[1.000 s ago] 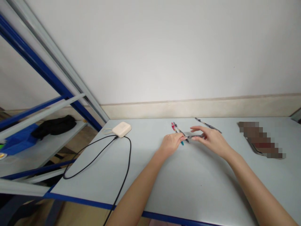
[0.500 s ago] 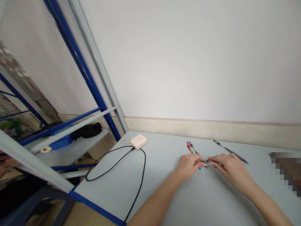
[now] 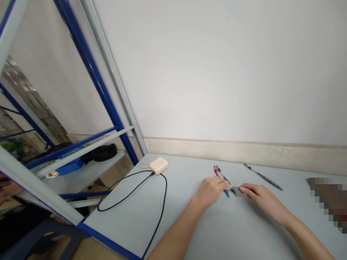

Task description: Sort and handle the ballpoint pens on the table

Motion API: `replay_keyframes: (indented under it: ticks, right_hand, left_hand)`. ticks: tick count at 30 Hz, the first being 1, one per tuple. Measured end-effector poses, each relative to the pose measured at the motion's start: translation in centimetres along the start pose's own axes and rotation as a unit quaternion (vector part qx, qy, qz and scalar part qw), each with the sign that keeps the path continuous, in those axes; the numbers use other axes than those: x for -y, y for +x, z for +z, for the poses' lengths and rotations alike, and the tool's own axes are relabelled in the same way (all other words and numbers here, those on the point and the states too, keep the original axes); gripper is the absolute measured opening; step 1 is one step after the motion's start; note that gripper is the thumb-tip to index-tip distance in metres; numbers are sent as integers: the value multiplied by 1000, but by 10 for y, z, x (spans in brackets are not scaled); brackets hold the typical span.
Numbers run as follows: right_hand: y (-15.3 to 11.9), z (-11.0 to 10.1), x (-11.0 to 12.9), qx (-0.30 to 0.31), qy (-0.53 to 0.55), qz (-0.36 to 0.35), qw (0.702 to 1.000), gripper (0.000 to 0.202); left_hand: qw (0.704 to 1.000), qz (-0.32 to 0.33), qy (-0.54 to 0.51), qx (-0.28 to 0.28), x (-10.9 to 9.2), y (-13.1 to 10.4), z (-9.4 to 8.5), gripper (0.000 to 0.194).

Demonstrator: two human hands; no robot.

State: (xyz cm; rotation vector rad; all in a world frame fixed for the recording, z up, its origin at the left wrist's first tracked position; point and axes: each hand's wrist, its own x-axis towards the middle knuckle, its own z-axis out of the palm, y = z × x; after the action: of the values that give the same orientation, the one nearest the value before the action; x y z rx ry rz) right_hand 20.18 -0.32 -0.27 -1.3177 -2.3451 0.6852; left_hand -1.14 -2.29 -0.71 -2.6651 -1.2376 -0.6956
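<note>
Between my two hands a slim pen lies roughly level, close above the table. The closed fingers of my left hand hold one end. My right hand pinches its grey end between thumb and fingers. Under and behind the left hand, a red-ended pen and a clear pen with a dark tip lie on the tabletop. A teal tip shows below the left fingers; which pen it belongs to is hidden. Farther right, a dark pen lies slantwise near the wall.
A cream power bank sits at the table's left, with a black cable looping toward the front edge. Blue and grey frame posts stand beside it. A blurred-out brown object lies at the right. A person's hand appears far left.
My hands have drawn slightly apart, and more of the held pen shows between them. The left hand has shifted left, uncovering the teal tip and dark pen tip. The view has tilted slightly.
</note>
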Motion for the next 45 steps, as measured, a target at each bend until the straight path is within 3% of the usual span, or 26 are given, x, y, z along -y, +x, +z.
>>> replay_keyframes:
  ticks: [4,9,12,15,18,22,26,31,38,45]
  right_hand:
    - [-2,-2,-7,46,42,14,998,49]
    - [-6,16,17,-136,-72,-73,985,40]
    - [-6,33,35,-140,-33,-96,985,43]
    - [-4,40,40,-160,-59,-73,983,43]
    - [-2,34,35,-207,-141,-23,968,45]
    - [-3,18,32,-244,-223,30,943,50]
    - [-6,13,42,-250,-246,39,936,43]
    - [-8,14,54,-226,-235,22,945,40]
    - [-6,18,55,-207,-213,-1,955,42]
    - [-9,17,57,-181,-153,25,971,38]
  left_hand:
    - [995,55,82,-21,-7,-2,1,26]
    - [997,45,38,-42,-12,-3,6,19]
    - [997,-8,-50,-63,-12,-3,11,16]
    - [987,-53,-123,-83,-8,-2,13,35]
    - [983,-63,-139,-102,2,-1,10,56]
    - [978,-124,-145,-81,14,-1,4,60]
    - [976,-151,-149,-52,19,-2,4,44]
    - [977,-138,-159,-35,18,-1,6,31]
    - [980,-127,-151,-24,19,0,8,25]
    - [985,-117,-129,-9,17,1,9,23]
